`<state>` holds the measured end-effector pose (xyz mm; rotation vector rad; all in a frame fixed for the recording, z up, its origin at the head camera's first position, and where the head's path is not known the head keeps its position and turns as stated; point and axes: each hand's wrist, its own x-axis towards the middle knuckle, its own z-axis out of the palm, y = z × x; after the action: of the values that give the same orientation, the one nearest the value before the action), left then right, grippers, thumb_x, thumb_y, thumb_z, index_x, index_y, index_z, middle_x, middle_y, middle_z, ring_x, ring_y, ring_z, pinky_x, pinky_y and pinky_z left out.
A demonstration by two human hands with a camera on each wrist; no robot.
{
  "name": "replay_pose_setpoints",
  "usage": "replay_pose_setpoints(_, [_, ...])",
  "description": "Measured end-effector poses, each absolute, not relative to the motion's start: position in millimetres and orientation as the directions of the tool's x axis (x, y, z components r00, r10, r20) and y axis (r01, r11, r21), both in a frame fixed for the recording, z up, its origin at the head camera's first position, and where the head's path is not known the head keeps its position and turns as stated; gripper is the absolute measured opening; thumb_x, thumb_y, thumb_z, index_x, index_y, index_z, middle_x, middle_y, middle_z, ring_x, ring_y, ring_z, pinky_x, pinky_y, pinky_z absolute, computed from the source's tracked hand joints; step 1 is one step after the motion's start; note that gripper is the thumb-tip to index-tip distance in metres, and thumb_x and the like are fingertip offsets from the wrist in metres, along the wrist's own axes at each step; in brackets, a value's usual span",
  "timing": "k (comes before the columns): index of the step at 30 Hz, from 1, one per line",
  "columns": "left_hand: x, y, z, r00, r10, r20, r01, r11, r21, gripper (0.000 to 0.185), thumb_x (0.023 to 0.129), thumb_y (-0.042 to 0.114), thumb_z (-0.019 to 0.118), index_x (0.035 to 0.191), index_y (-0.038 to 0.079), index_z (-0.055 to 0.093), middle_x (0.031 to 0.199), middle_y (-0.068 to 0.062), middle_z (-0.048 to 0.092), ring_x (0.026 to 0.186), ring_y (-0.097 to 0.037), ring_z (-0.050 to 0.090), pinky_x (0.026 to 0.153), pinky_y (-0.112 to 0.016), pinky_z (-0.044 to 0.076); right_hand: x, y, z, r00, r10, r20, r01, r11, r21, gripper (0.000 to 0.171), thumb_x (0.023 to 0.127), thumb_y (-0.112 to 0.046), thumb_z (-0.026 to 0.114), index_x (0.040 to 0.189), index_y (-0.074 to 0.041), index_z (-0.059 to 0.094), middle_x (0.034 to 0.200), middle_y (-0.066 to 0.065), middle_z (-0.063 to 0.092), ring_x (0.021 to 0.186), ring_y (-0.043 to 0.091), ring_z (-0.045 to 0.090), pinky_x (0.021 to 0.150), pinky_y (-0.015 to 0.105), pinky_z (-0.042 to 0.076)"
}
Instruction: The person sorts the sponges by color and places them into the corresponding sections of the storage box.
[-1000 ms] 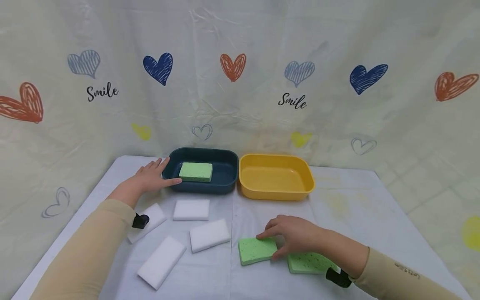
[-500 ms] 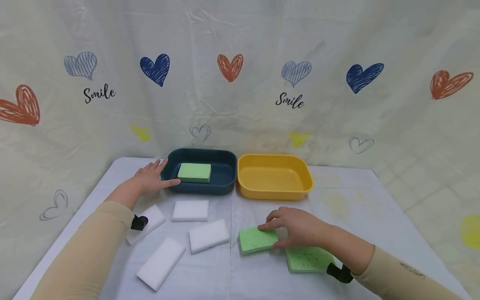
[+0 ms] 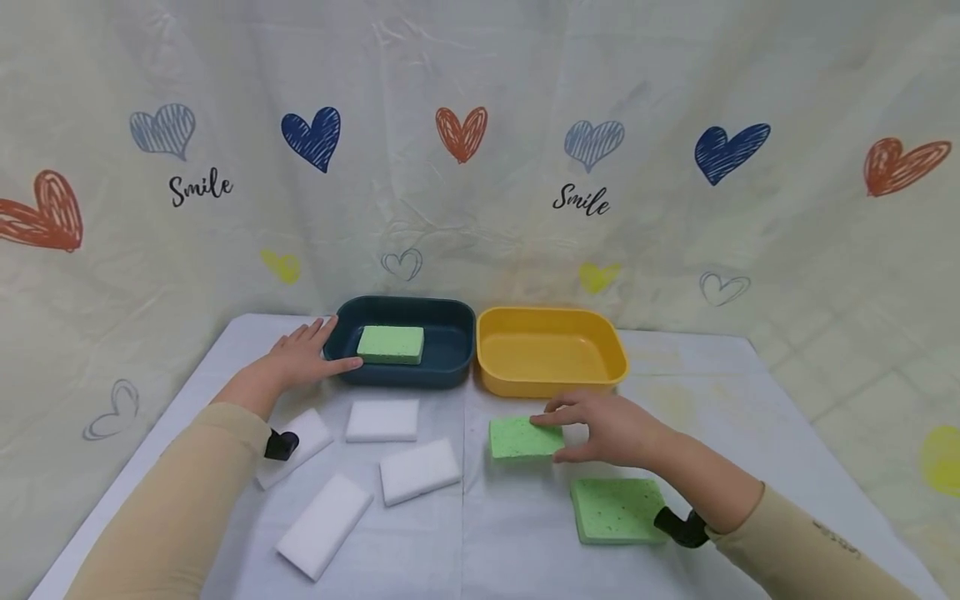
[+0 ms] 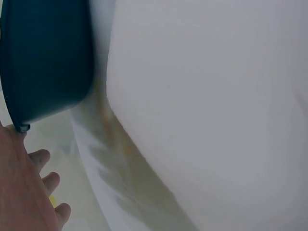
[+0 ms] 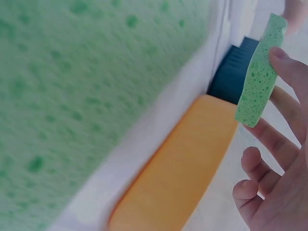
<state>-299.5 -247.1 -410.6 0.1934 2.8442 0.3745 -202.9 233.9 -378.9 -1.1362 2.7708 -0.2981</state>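
Note:
My right hand pinches a green sponge by its right end, off the cloth and in front of the yellow tray. In the right wrist view the thumb presses one side of this sponge, with fingers on the other side. My left hand lies spread at the left end of the dark blue tray, its thumb at the near rim. In the left wrist view the hand touches that tray's rim. Another green sponge lies inside the dark blue tray.
One green sponge lies on the white cloth below my right wrist. Several white sponge blocks lie at the left, one partly hidden by my left wrist camera. A curtain with printed hearts hangs behind the trays.
My right hand has lifted the green sponge from the cloth and carried it forward towards the yellow tray. My left hand has stayed at the dark blue tray.

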Motion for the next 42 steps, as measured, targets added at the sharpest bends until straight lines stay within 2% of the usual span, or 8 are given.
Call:
replay_pose_setpoints(7, [-299, -247, -407, -0.96, 0.155, -0.233, 0.09, 0.959, 0.268, 0.119, 0.082, 0.085, 0.042, 0.159, 0.005, -0.001, 0.162, -0.028, 0.0, 0.146, -0.052, 0.001, 0.114, -0.068, 0.001, -219, 230, -367, -0.723, -0.691, -0.008, -0.67, 0.704, -0.233, 0.052, 0.082, -0.039, 0.081, 0.131, -0.029, 0.067, 0.127, -0.002, 0.062, 0.114, 0.023, 0.058, 0.093, 0.043, 0.051])
replay_pose_setpoints(16, [-304, -251, -410, -0.961, 0.143, -0.238, 0.078, 0.962, 0.262, 0.122, 0.079, 0.089, 0.04, 0.159, 0.006, -0.002, 0.162, -0.027, 0.0, 0.146, -0.051, 0.002, 0.114, -0.068, 0.002, -246, 221, -356, -0.732, -0.681, -0.01, -0.651, 0.704, -0.284, 0.051, 0.083, -0.036, 0.081, 0.131, -0.025, 0.067, 0.127, 0.001, 0.063, 0.115, 0.024, 0.058, 0.094, 0.043, 0.05])
replay_pose_setpoints(25, [-302, -248, -408, -0.956, 0.153, -0.249, 0.083, 0.959, 0.271, 0.121, 0.081, 0.086, 0.042, 0.159, 0.004, -0.001, 0.162, -0.029, 0.0, 0.146, -0.052, 0.002, 0.114, -0.068, 0.002, -269, 200, -340, -0.78, -0.622, -0.069, -0.59, 0.769, -0.246, 0.052, 0.085, -0.04, 0.079, 0.133, -0.027, 0.066, 0.131, 0.005, 0.061, 0.119, 0.027, 0.056, 0.101, 0.045, 0.046])
replay_pose_setpoints(31, [-301, -248, -406, -0.955, 0.163, -0.249, 0.089, 0.954, 0.285, 0.12, 0.081, 0.086, 0.043, 0.159, 0.005, -0.001, 0.162, -0.028, 0.0, 0.146, -0.052, 0.001, 0.113, -0.069, 0.002, -290, 178, -328, -0.806, -0.586, -0.086, -0.556, 0.798, -0.233, 0.054, 0.085, -0.043, 0.077, 0.135, -0.027, 0.064, 0.134, 0.005, 0.059, 0.119, 0.028, 0.057, 0.097, 0.044, 0.048])
replay_pose_setpoints(36, [-301, -247, -407, -0.953, 0.163, -0.257, 0.083, 0.952, 0.294, 0.12, 0.082, 0.085, 0.043, 0.159, 0.005, -0.002, 0.162, -0.028, -0.001, 0.146, -0.051, -0.001, 0.114, -0.068, 0.0, -307, 161, -323, -0.802, -0.589, -0.095, -0.563, 0.8, -0.208, 0.053, 0.086, -0.044, 0.076, 0.135, -0.03, 0.063, 0.134, 0.003, 0.059, 0.117, 0.027, 0.056, 0.097, 0.044, 0.047])
replay_pose_setpoints(42, [-302, -246, -409, -0.952, 0.171, -0.254, 0.097, 0.955, 0.28, 0.12, 0.082, 0.085, 0.042, 0.159, 0.005, -0.002, 0.162, -0.028, -0.001, 0.146, -0.051, 0.001, 0.113, -0.069, 0.001, -325, 139, -324, -0.777, -0.615, -0.13, -0.586, 0.784, -0.204, 0.049, 0.088, -0.044, 0.075, 0.132, -0.026, 0.066, 0.135, 0.003, 0.057, 0.123, 0.028, 0.053, 0.104, 0.044, 0.043])
